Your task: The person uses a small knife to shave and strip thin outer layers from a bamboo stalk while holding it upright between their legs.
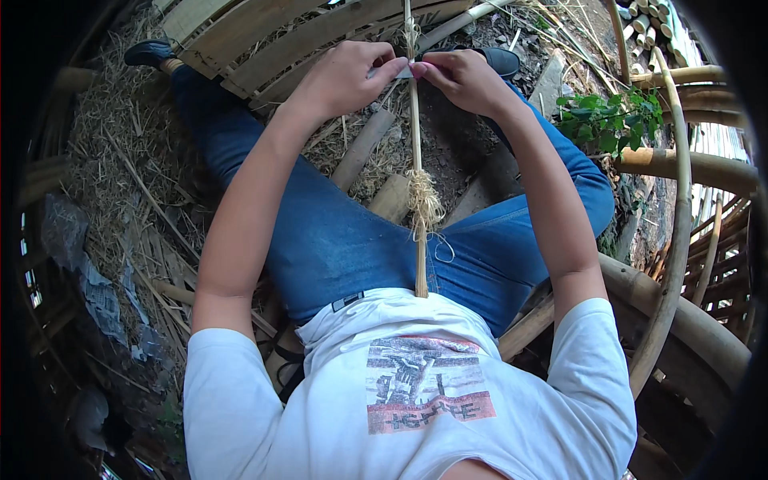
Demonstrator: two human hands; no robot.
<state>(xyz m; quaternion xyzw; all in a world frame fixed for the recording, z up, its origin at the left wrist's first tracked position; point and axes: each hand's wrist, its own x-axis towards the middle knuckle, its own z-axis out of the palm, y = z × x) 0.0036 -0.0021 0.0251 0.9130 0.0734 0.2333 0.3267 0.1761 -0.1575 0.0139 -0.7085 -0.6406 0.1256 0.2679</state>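
Seated on the ground among dry straw [112, 184], legs in blue jeans [352, 240] stretched forward, white printed T-shirt [408, 384] at the lower edge. Running up the middle, 1 thin, pale, straight bamboo stick [416, 136], near end resting against the lap at the shirt hem, far end rising past the hands toward the top edge. Wrapped around the stick above the lap, a frayed tuft of pale straw-coloured fibre [424, 200]. Left hand [344, 76] curled, thumb and fingers pressed together on a small flat whitish blade-like piece [404, 72] laid against the stick. Right hand [464, 80] curled too, fingertips pinching the stick just beside that piece, touching the left fingertips. Above the hands, flat split bamboo slats [272, 32] lying slantwise. To the right, curved thick bamboo poles [680, 168] and a small green leafy plant [608, 120]. Dark shoes [148, 52] at the far ends of the legs.
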